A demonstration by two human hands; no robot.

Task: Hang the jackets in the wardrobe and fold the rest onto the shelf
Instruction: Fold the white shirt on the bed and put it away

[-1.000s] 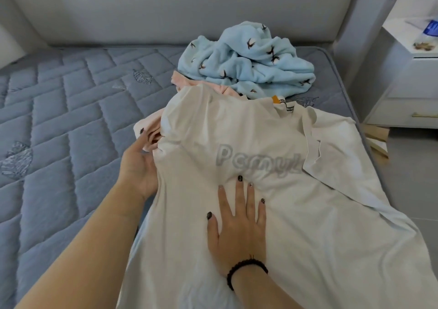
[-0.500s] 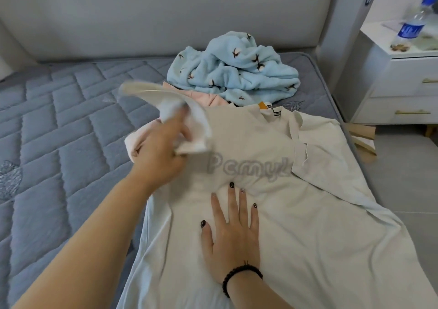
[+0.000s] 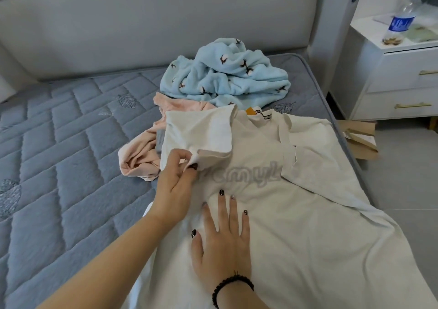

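Head view, looking down on a grey quilted mattress (image 3: 59, 166). Cream T-shirt (image 3: 296, 214) lies spread on the mattress near its right edge, grey lettering across the chest, collar label toward the headboard (image 3: 142, 29). Left sleeve of the T-shirt is folded inward over the chest. Left hand (image 3: 175, 185): grip closed in a pinch on the edge of that folded sleeve, thumb and fingers curled on the cloth. Right hand (image 3: 222, 242): grip wide, fingers straight and spread, palm pressed flat on the T-shirt below the lettering; a black bead bracelet (image 3: 231, 287) sits on the wrist. Pink garment (image 3: 142, 157) lies bunched just left of the T-shirt, partly under it. Light blue patterned fleece (image 3: 225, 79) is heaped beyond the T-shirt, near the headboard. White nightstand (image 3: 403, 76) stands right of the mattress, a plastic water bottle (image 3: 400, 19) on top. Brown cardboard (image 3: 360, 138) lies on the floor between mattress and nightstand.
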